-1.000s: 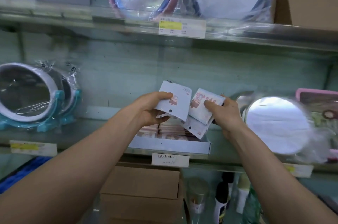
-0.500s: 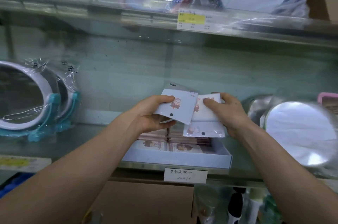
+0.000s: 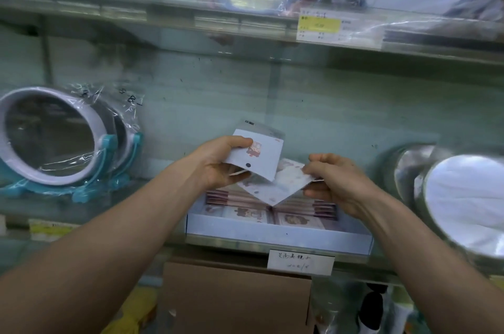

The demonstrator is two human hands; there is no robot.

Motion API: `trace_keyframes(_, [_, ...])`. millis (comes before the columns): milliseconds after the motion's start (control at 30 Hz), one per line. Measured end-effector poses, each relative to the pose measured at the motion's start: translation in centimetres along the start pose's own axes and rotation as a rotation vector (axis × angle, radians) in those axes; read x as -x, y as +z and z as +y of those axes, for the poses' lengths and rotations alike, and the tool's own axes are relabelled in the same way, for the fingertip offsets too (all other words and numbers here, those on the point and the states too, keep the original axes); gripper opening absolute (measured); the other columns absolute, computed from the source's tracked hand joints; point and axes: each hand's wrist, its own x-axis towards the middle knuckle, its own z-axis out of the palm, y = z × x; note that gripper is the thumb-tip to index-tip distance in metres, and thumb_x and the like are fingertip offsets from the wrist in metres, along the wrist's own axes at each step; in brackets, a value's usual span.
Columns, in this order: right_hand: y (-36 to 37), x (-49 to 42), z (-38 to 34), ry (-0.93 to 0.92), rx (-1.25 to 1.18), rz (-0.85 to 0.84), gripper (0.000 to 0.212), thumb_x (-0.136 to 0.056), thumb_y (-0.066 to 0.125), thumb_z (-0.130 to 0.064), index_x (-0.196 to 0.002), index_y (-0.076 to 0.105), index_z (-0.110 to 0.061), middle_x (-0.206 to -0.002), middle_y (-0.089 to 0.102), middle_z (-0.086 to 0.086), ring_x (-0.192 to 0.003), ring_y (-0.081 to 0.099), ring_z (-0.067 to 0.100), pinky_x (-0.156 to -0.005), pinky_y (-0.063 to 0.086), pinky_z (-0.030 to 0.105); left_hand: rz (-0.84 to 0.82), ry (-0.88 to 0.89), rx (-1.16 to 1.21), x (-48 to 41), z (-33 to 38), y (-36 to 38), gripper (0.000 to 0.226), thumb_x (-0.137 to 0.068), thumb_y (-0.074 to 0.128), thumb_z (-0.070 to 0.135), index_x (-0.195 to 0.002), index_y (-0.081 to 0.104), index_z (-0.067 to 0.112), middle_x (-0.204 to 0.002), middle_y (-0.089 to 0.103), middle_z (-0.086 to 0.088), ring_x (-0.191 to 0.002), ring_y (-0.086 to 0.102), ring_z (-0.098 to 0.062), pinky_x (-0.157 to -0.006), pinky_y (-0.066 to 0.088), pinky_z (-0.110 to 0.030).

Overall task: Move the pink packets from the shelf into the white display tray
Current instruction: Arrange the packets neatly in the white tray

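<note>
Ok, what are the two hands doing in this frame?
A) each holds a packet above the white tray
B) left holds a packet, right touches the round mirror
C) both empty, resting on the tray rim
A: the left hand pinches the upper packet and the right hand pinches the lower packet, both above the white display tray.

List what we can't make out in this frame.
Head view only.
Stock in the white display tray: hands and held packets cover its back rows.
Print on the lower packet in the right hand: motion-blurred.
Behind the upper packet in the left hand: hidden by it.
Handwriting on the shelf label: too small and soft.
</note>
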Motion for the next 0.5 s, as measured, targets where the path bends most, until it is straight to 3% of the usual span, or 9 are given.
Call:
trace_keyframes(133, [1.4, 0.8, 0.8, 0.043, 0.048, -0.088, 0.009, -0.090, 0.056, 0.001, -0.087, 0.060, -0.006, -0.071, 0.064, 0.009, -0.049, 0.064, 0.016, -0.042, 0.053, 0.020, 0.054, 0.029, -0.044, 0.5, 0.5, -0.9, 0.009, -0.090, 0.058, 0.013, -0.082, 0.056, 0.017, -0.080, 0.064, -0.001, -0.073, 0.059, -0.016, -0.078, 0.045, -0.030])
trace_keyframes(400, [3.8, 1.7, 2.0, 0.107, 0.219, -0.234, 0.007, -0.089, 0.061, -0.007, -0.093, 0.067, -0.006, -0.080, 0.071, 0.013, -0.057, 0.069, 0.015, -0.056, 0.059, 0.021, 0.058, 0.008, -0.014, 2.0, 0.6, -1.2, 0.006, -0.092, 0.057, 0.013, -0.086, 0.056, 0.014, -0.079, 0.065, -0.004, -0.071, 0.058, -0.016, -0.063, 0.046, -0.030])
trace_keyframes(500, [4.1, 2.1, 1.7, 0.064, 0.443, -0.296, 0.014, -0.085, 0.065, -0.006, -0.096, 0.069, -0.013, -0.079, 0.069, 0.005, -0.052, 0.064, 0.008, -0.050, 0.052, 0.016, 0.060, -0.004, -0.004, 2.5, 0.4, -1.2, 0.004, -0.091, 0.054, 0.011, -0.088, 0.056, 0.012, -0.081, 0.064, -0.007, -0.074, 0.058, -0.018, -0.067, 0.048, -0.032])
